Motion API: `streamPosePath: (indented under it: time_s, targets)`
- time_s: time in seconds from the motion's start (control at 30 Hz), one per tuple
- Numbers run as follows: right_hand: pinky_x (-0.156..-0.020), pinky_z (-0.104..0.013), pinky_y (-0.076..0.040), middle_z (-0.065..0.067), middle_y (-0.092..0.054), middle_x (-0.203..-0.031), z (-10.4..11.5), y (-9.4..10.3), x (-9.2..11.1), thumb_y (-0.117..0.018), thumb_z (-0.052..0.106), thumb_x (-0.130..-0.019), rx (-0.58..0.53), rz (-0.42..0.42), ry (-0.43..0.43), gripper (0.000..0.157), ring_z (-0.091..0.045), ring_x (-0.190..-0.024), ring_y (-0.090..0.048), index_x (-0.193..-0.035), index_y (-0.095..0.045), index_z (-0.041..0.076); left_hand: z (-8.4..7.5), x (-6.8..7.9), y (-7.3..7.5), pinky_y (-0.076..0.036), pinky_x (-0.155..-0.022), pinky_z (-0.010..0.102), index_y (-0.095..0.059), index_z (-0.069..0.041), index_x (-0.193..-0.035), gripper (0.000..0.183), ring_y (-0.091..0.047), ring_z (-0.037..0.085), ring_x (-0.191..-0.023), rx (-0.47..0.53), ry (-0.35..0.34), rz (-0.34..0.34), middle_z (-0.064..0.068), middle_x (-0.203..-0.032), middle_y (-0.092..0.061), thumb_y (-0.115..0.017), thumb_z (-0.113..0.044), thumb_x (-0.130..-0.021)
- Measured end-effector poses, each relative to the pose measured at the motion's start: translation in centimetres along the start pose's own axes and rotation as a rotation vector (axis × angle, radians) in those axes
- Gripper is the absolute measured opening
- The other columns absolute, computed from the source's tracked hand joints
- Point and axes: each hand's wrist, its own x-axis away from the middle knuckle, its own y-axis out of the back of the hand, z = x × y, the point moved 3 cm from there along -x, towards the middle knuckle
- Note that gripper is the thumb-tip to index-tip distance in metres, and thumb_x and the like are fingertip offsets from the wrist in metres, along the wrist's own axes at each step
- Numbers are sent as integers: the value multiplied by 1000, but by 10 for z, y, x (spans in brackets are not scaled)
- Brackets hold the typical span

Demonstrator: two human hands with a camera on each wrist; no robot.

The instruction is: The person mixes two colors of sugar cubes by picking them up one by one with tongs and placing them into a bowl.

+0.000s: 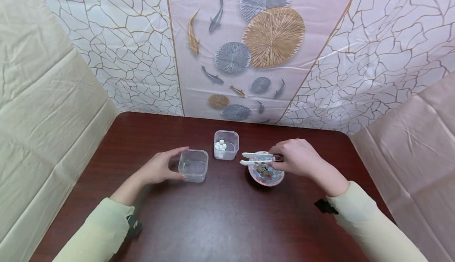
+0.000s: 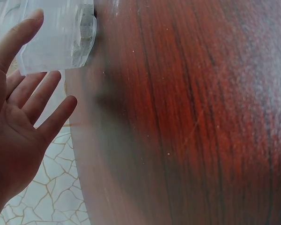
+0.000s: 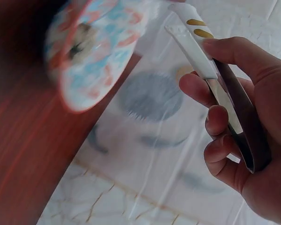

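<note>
While your right hand pinches white-tipped metal tongs, the round red-blue bowl lies beneath. Your left hand is spread.

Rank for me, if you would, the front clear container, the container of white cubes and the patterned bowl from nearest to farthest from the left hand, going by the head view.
1. Front clear container: right beside the left hand.
2. Container of white cubes: farther right, nearer the back wall.
3. Patterned bowl: farthest right, below the tongs.
</note>
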Motion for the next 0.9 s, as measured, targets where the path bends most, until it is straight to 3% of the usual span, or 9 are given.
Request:
streamPosePath:
  time_s: [0.17,0.3,0.53,0.9]
  targets:
    - [-49,-32,-43,12,-70,-78,21,-3,-27,-86,27,-79,-25,-41,80,12,-5,-62,-56,-87,-79,22,2,0,-1,-47,-114,58,-51,-3,-157,95,-66,36,-132,8,1,0,18,-142,-68,-99,-21,-77]
    - [-47,-31,-40,13,-65,-73,39,-6,-48,-85,29,-80,-23,-50,132,12,-5,-59,-51,-81,-74,24,2,1,-1,-47,-114,58,-51,-3,-157,95,-66,36,-132,14,-3,2,18,-142,-68,-99,-21,-77]
    - [-47,-34,-36,14,-44,-64,67,-16,-83,-83,35,-81,40,0,186,29,-7,-54,-42,-70,-59,22,3,1,0,-47,-114,57,-51,-4,-157,94,-65,34,-132,3,-6,-3,15,-144,-68,-98,-21,-77]
    - [-55,-37,-49,12,-48,-61,98,-38,-120,-82,31,-78,150,72,238,28,-12,-59,-56,-68,-57,23,2,-1,0,-46,-115,57,-51,-4,-157,95,-66,32,-133,-6,-8,-1,14,-142,-69,-99,-23,-77]
